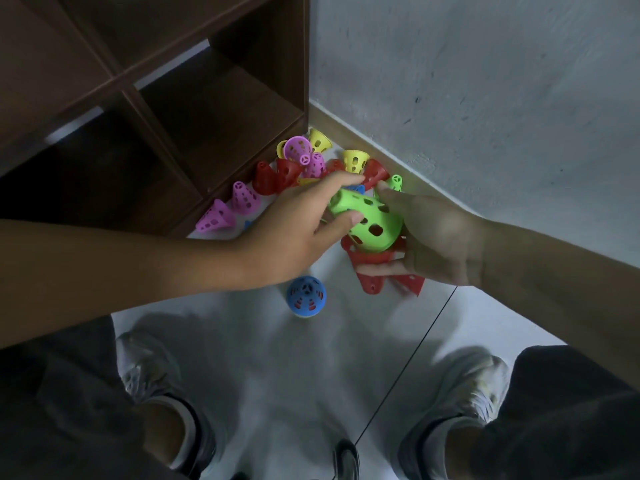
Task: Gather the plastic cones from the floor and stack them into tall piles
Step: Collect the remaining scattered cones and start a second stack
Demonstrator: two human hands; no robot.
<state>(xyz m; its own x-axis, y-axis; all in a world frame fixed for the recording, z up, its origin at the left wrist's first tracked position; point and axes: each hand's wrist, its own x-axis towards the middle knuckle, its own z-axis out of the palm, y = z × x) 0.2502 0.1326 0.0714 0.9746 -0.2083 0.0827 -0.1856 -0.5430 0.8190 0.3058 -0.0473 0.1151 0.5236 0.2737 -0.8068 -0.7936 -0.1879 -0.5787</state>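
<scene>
In the head view, the left hand [304, 216] is curling its fingers and thumb round the narrow end of a green cone [370, 221], while the right hand [433, 237] is gripping the wide end together with a few red cones [384, 268] nested beneath it. The green cone is looking light, hollow and stiff, its wall pierced with holes, probably smooth enough to slip; taking it by the flared rim or with fingers in the holes seems safest. Loose cones [311, 164] are lying heaped at twelve o'clock from the hands, jammed between the dark shelf unit [207, 133] and the wall skirting [398, 157], leaving little reaching room there. A blue cone [306, 296] is standing at six o'clock on open tiled floor [259, 368], the roomier spot for building piles, I judge.
</scene>
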